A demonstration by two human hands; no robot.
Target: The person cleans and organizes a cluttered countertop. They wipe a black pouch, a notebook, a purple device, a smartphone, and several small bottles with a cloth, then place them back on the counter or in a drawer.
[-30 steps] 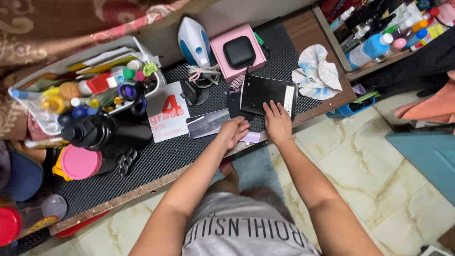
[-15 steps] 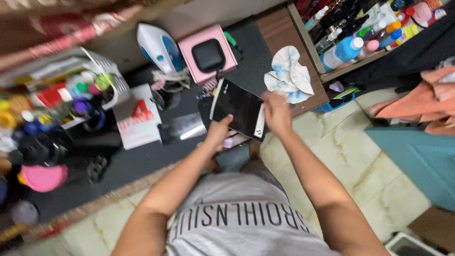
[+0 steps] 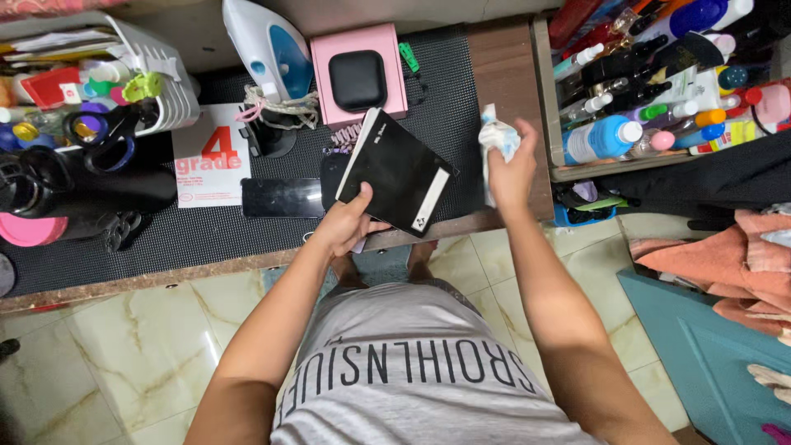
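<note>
black flat box (image 3: 395, 177) in left hand (image 3: 344, 222) overhangs table edge (image 3: 206, 265).

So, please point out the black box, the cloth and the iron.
Black box (image 3: 398, 175), head view, middle of its dark face.
Cloth (image 3: 494, 142), head view, bunched part above the right hand's fingers.
Iron (image 3: 268, 51), head view, its white-and-blue body.

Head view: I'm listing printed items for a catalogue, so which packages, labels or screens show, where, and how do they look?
Black flat box: held by the left hand, rectangular, white strip at one end.
White card: flat on the mat, red print.
Pink box: at the back, square, black case on top.
Dark phone screen: lying flat, unlit.
Blue bottle: on the shelf beyond the right hand, white label.
</note>
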